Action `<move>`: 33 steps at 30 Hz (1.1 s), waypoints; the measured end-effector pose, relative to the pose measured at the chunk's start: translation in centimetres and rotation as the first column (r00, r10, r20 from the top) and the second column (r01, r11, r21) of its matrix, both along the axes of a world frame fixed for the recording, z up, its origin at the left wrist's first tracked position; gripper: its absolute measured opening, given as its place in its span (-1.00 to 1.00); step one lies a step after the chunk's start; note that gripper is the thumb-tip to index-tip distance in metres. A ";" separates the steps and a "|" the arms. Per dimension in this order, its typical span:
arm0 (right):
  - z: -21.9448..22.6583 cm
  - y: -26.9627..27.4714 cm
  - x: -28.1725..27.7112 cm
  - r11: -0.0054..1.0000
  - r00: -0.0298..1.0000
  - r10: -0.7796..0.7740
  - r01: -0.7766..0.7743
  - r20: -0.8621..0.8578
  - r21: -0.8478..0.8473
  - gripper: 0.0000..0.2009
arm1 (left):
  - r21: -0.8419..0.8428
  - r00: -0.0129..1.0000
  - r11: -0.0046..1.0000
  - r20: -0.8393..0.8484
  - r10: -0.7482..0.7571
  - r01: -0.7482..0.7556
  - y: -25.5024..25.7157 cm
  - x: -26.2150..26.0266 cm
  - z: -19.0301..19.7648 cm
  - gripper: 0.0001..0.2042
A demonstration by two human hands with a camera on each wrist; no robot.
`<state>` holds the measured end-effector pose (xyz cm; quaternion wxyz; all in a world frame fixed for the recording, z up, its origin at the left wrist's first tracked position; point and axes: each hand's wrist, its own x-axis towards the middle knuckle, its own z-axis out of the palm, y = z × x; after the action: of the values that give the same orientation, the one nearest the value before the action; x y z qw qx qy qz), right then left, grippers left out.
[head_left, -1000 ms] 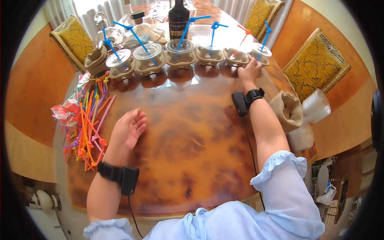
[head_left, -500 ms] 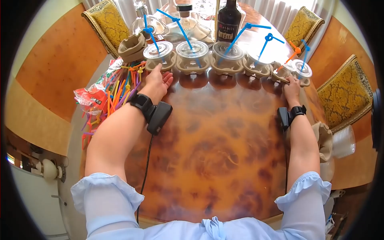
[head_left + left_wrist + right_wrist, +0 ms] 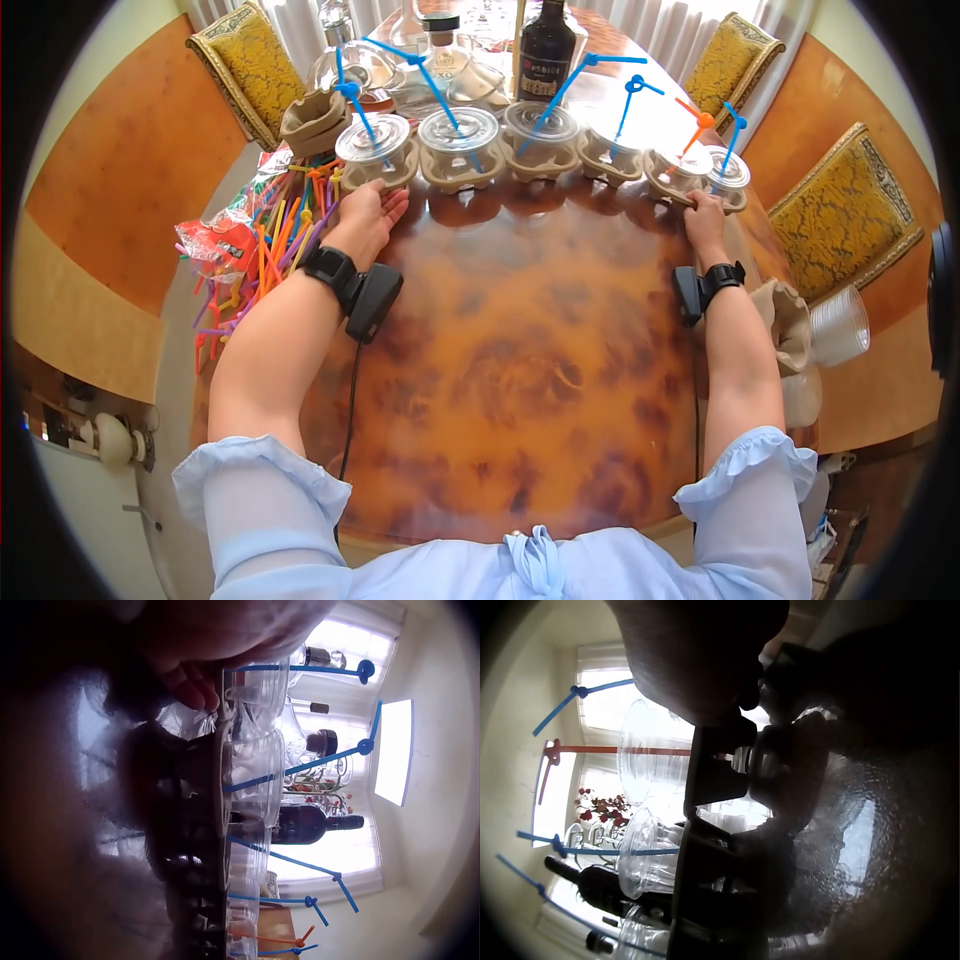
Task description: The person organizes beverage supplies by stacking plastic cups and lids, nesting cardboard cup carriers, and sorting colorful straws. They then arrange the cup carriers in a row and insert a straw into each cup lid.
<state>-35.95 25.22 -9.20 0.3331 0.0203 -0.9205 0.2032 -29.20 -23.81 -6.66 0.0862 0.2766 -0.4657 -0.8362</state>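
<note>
A glossy bench (image 3: 540,370) bears cups (image 3: 541,124) in holders (image 3: 545,166), left edge to right. Left hand (image 3: 368,218), fingers loose, touches one end; right hand (image 3: 706,221), hold unclear, the other.

Between the arms (image 3: 270,365), wide room is left over the table (image 3: 520,400); ahead, passage is blocked by cups (image 3: 458,132), leftward by straws (image 3: 263,255)!
</note>
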 end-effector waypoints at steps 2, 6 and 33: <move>-0.2 0.2 0.4 1.000 0.998 0.020 -0.019 0.061 -0.018 -0.76 | -0.041 1.000 0.999 -0.010 -0.009 0.008 0.2 1.4 -0.1 -0.83; -0.1 -1.3 2.4 0.997 0.998 0.047 -0.044 0.040 -0.063 -0.75 | -0.032 0.998 0.998 -0.034 -0.047 0.046 0.8 4.0 0.0 -0.85; 2.7 -5.7 16.1 0.987 0.979 0.136 -0.121 0.153 -0.102 -0.76 | 0.151 0.960 0.951 -0.118 -0.254 0.270 3.8 21.2 0.3 -0.82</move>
<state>-19.81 19.51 -6.53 0.2453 0.0482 -0.9305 0.2677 -8.00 -19.98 -6.37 -0.0264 0.1774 -0.4224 -0.8885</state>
